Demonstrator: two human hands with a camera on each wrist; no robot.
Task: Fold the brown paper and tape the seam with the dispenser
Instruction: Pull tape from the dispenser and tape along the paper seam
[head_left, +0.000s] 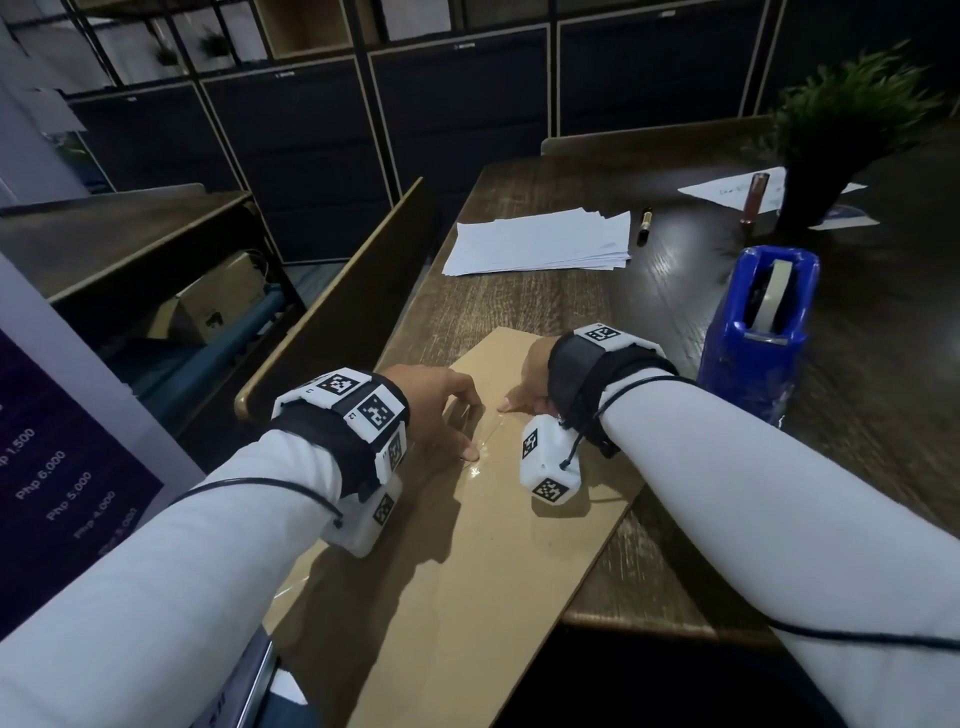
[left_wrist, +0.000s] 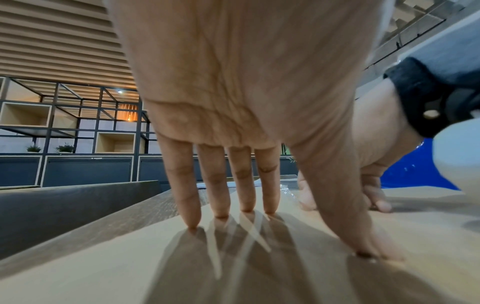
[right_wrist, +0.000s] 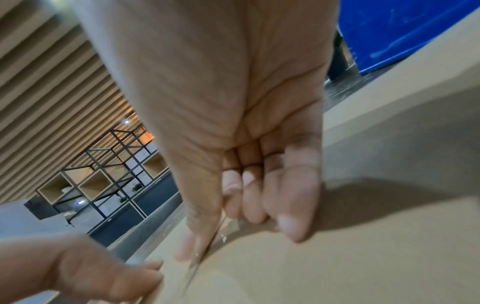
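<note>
Your left hand (head_left: 439, 410) presses straight fingers on the folded paper (head_left: 467, 561) at frame centre; your right hand (head_left: 527, 384) pinches clear tape (head_left: 491, 434) there. The dispenser (head_left: 758, 322), holding its roll, stands right.

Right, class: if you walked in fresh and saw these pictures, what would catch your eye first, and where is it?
First, the two hands meeting mid-table on the folded brown paper: the left hand presses its straight fingers and thumb down on the paper, while the right hand works a strip of clear tape along the seam. Next, the bright blue tape dispenser standing to the right, and a stack of white sheets lying beyond the paper.
</note>
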